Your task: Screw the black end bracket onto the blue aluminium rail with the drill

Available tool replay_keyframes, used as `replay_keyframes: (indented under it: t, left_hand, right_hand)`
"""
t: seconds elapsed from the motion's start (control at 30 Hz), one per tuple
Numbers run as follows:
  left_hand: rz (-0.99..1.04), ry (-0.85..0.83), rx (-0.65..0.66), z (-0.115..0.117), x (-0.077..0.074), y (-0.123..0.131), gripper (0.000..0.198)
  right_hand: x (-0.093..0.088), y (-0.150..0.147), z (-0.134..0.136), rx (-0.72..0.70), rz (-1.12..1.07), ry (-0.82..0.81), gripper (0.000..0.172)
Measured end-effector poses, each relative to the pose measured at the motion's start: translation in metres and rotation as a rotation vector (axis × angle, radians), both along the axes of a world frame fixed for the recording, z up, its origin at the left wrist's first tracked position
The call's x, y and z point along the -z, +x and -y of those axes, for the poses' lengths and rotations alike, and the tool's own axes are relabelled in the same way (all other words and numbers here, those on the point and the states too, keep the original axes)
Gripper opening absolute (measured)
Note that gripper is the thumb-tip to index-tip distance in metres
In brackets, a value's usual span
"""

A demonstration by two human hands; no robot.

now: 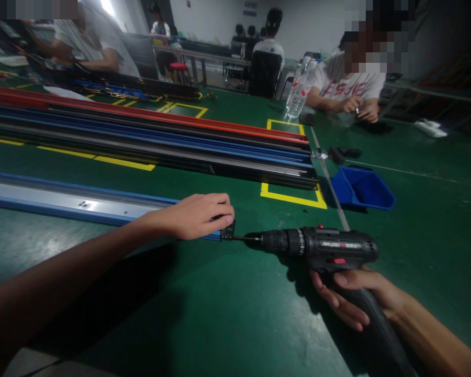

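My right hand [349,296] is wrapped around the grip of a black cordless drill [329,246] with red buttons. The drill lies level, its long thin bit pointing left. The bit's tip meets a small black end bracket [230,230] at the right end of a blue and silver metal rail [82,201]. Over that same rail end rests my left hand [202,215], fingers curled around the rail and bracket. The undersides of its fingers are hidden.
Beyond the rail, several long red, blue and black profiles [180,141] lie side by side. A blue bin [363,188] and water bottles [298,89] stand on the green table [227,309]. A co-worker [349,89] handles something small across the table; another person [98,47] sits at the far left.
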State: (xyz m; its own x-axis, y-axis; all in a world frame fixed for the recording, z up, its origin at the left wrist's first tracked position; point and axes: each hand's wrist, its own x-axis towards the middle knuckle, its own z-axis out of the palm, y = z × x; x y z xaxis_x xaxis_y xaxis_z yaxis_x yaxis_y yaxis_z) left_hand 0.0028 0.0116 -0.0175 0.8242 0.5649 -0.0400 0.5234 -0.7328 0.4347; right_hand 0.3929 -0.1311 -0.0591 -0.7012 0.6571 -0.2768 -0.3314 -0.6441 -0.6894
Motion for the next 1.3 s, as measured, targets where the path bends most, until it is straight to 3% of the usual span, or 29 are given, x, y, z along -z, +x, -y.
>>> replay_keyframes:
  t: [1.3]
  left_hand:
    - [-0.023, -0.001, 0.008, 0.0008, -0.0016, 0.0006, 0.043]
  right_hand:
    - [-0.0007, -0.0011, 0.0004, 0.002, -0.006, -0.027, 0.030]
